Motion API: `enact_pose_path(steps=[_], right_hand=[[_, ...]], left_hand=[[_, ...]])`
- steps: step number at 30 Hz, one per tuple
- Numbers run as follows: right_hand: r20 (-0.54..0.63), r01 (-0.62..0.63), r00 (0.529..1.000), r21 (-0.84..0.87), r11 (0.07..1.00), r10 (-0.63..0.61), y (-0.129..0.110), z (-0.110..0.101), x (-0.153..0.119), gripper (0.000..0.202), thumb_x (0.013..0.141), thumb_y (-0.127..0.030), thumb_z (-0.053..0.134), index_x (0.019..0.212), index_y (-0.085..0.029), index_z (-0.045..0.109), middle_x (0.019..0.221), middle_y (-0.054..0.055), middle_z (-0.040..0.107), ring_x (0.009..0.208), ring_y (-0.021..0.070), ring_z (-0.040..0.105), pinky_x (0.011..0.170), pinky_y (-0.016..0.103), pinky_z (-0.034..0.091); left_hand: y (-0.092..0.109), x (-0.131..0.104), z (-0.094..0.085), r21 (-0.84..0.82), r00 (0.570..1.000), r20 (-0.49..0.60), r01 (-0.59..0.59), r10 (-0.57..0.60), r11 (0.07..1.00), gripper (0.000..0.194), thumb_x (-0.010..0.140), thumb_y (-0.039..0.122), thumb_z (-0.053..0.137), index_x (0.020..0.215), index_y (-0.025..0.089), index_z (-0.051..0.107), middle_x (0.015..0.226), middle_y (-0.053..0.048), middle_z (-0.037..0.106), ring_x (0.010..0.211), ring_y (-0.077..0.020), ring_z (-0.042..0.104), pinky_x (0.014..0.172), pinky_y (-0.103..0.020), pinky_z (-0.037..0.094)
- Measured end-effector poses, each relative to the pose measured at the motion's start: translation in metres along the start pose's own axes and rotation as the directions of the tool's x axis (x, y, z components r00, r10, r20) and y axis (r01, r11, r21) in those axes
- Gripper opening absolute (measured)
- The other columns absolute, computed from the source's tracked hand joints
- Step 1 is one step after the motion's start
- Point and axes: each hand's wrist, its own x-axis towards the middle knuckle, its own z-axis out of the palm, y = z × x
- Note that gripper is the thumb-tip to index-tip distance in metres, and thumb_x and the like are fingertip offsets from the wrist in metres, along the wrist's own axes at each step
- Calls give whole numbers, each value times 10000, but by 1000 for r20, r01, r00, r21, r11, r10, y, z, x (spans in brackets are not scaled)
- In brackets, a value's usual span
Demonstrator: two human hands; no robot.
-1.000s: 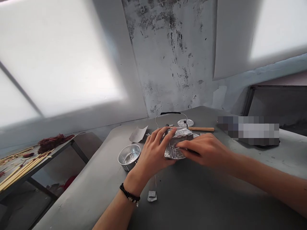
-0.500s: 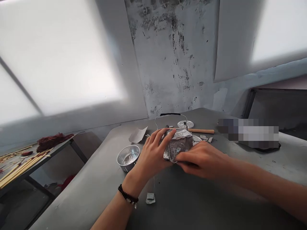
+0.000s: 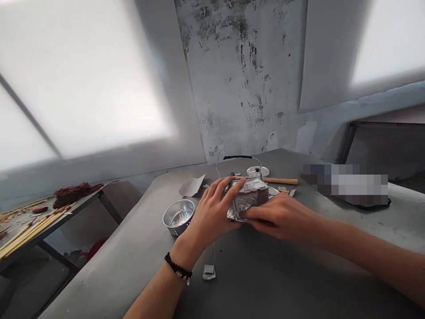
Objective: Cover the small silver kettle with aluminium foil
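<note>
A block-shaped packet wrapped in crinkled silver foil is between my two hands above the grey table. My left hand wraps around its left side, with fingers lying over the top. My right hand is closed at the packet's lower right, its thumb and forefinger pressed against the foil. Behind the packet rises the wire handle of a pot or kettle whose body is mostly hidden. A hammer's wooden handle sticks out to the right; its head is largely covered.
A perforated metal strainer basket stands left of my hands. Beyond are a bent paper piece and a round metal lid. Small grey-white scraps lie near me, others at right. A side table holds sticks and dark red yarn.
My right thumb and fingertips have moved slightly up along the packet's front foil. The left hand keeps its hold. The whole view has shifted slightly.
</note>
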Motion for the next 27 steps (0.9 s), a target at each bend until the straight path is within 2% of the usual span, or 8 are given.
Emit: enact_pose_path(steps=[2, 7, 12, 16, 20, 24, 27], right_hand=[[50, 28, 998, 29, 999, -30, -1, 1, 0, 243, 1057, -204, 525, 962, -214, 748, 605, -37, 646, 498, 114, 533, 554, 284, 317], [-61, -46, 997, 18, 999, 47, 1, 1, -1, 215, 1056, -205, 529, 992, -196, 733, 615, -31, 663, 504, 113, 576, 555, 266, 340], [-24, 4, 1000, -50, 999, -5, 4, 2, -1, 242, 1060, -210, 501, 978, -195, 728, 585, -33, 639, 474, 124, 548, 533, 292, 305], [-35, -20, 999, -53, 998, 18, 3, -1, -1, 234, 1074, -223, 510, 952, -197, 708, 596, -34, 642, 491, 118, 543, 547, 286, 302], [30, 49, 998, -44, 998, -47, 1, -1, -1, 247, 1055, -191, 503, 897, -206, 692, 579, -45, 625, 473, 108, 507, 545, 292, 283], [-64, 25, 997, -76, 997, -30, 3, -1, -1, 215, 1059, -195, 524, 936, -199, 700, 603, -34, 646, 508, 117, 556, 556, 282, 307], [-1, 38, 999, -96, 995, -39, 3, -1, 0, 226, 1054, -195, 520, 920, -199, 702, 599, -33, 636, 492, 119, 533, 537, 292, 287]], left_hand=[[-1, 0, 0, -3, 1000, -5, 6, -6, 1000, 1033, 826, 346, 872, 1657, 341, 259, 1636, -109, 455, 1502, -348, 432, 1191, -538, 461], [-1, 0, 1, -6, 1000, -7, 3, -3, 1000, 1036, 837, 363, 866, 1662, 349, 240, 1639, -110, 447, 1507, -354, 427, 1181, -550, 470], [-1, 0, 2, -12, 1000, -1, 8, -8, 1000, 1040, 836, 360, 863, 1665, 361, 236, 1644, -107, 439, 1513, -361, 422, 1187, -566, 466], [-1, 0, 2, -15, 1000, -16, 16, -17, 1000, 1023, 841, 364, 860, 1661, 358, 250, 1635, -108, 451, 1505, -356, 432, 1190, -562, 465], [-1, 0, 2, -11, 1000, -1, 4, -4, 1000, 1051, 817, 355, 876, 1662, 342, 252, 1636, -114, 448, 1510, -357, 421, 1197, -559, 459], [-2, 0, 2, -3, 1000, -11, 9, -9, 1000, 1022, 837, 354, 853, 1662, 346, 251, 1641, -110, 444, 1514, -353, 419, 1195, -559, 459], [-2, 0, 2, -13, 1000, -11, 2, -2, 1000, 1015, 847, 342, 841, 1666, 353, 241, 1635, -113, 448, 1515, -352, 421, 1200, -560, 454]])
